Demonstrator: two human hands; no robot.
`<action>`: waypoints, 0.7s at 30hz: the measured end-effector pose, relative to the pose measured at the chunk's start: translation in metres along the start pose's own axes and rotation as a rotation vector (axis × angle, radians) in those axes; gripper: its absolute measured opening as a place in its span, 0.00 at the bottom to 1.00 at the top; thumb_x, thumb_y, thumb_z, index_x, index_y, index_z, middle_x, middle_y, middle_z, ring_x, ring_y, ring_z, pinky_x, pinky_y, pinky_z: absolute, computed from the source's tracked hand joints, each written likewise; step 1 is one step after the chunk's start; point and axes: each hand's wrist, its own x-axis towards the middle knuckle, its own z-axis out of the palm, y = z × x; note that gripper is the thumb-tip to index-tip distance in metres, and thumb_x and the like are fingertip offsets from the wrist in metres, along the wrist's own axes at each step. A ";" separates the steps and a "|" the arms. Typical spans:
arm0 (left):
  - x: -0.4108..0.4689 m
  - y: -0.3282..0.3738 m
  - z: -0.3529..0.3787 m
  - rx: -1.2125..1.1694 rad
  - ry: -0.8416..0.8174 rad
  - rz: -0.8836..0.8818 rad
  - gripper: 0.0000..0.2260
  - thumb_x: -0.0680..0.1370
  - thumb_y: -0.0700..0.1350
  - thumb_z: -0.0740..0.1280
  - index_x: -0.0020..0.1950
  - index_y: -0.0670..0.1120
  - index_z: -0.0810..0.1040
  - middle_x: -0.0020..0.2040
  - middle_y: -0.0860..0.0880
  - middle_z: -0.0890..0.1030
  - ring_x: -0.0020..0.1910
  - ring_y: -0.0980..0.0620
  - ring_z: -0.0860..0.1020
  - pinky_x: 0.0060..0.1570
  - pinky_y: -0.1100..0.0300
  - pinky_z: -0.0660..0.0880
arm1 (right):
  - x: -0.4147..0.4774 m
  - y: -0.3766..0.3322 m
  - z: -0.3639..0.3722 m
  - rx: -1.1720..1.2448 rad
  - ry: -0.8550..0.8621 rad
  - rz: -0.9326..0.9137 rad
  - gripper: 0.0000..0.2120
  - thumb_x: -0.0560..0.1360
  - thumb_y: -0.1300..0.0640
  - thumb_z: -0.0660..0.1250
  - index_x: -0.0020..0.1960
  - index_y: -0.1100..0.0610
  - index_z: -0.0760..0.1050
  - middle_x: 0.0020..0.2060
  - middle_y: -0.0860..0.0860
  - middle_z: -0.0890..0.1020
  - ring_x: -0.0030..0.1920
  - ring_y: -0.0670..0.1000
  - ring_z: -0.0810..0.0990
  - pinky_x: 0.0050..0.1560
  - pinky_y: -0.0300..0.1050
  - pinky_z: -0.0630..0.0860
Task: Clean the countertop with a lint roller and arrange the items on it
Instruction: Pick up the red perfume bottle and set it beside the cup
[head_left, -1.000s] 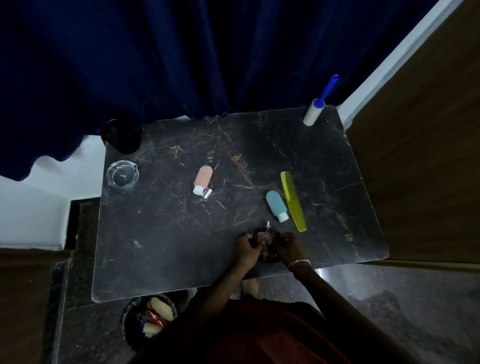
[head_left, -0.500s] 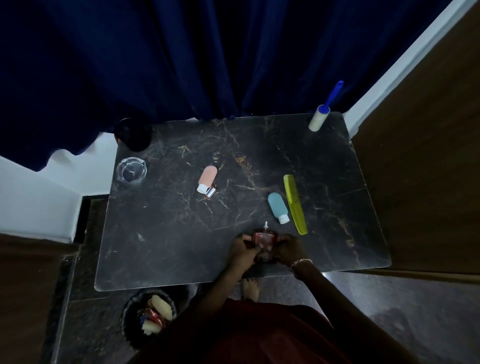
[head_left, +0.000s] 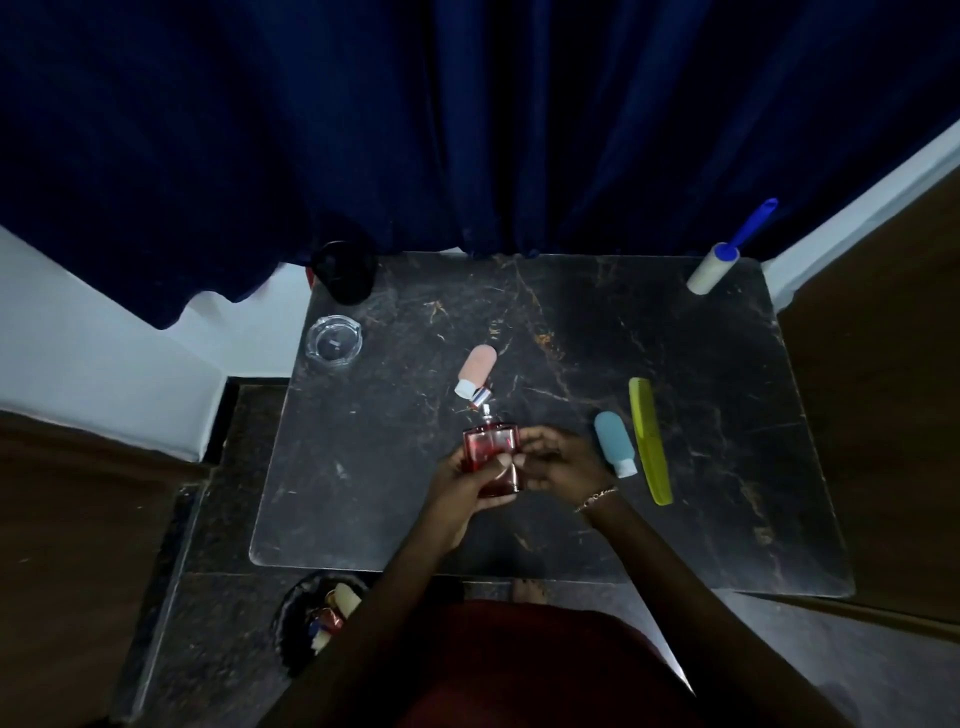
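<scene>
Head view: arranging step — both hands, left hand (head_left: 470, 480) and right hand (head_left: 558, 460), grip the perfume bottle (head_left: 491, 454) at the desk's (head_left: 727, 364) 6 o'clock; next it likely needs its cap (head_left: 480, 397), lying at 12 o'clock of it.

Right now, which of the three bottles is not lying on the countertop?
The red bottle: both hands hold it up, while the pink bottle and blue bottle lie flat.

Black marble countertop (head_left: 675, 415) with gold veining, translucent red glass perfume bottle (head_left: 491, 449), pink tube (head_left: 477, 369), teal tube (head_left: 614, 441), yellow-green comb (head_left: 649, 441), blue-handled white lint roller (head_left: 727, 254), navy curtain (head_left: 467, 119)
</scene>
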 end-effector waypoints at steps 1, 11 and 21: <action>0.001 0.006 -0.008 -0.013 0.015 0.014 0.14 0.76 0.43 0.75 0.61 0.47 0.83 0.56 0.43 0.87 0.55 0.43 0.86 0.45 0.49 0.83 | 0.008 -0.007 0.007 0.015 -0.027 -0.002 0.12 0.74 0.64 0.72 0.57 0.59 0.79 0.49 0.56 0.84 0.45 0.48 0.85 0.39 0.42 0.83; 0.002 0.035 -0.083 -0.093 0.159 0.014 0.14 0.76 0.38 0.74 0.61 0.45 0.83 0.55 0.43 0.87 0.52 0.42 0.87 0.44 0.49 0.84 | 0.101 -0.025 0.068 -0.579 0.292 -0.044 0.14 0.71 0.56 0.73 0.54 0.62 0.80 0.50 0.59 0.85 0.53 0.58 0.82 0.56 0.44 0.77; 0.010 0.042 -0.127 -0.040 0.144 -0.014 0.16 0.75 0.39 0.76 0.62 0.45 0.82 0.56 0.41 0.86 0.54 0.38 0.86 0.45 0.46 0.84 | 0.124 -0.008 0.099 -0.918 0.452 0.037 0.23 0.73 0.53 0.67 0.66 0.59 0.71 0.67 0.60 0.74 0.72 0.59 0.64 0.68 0.52 0.64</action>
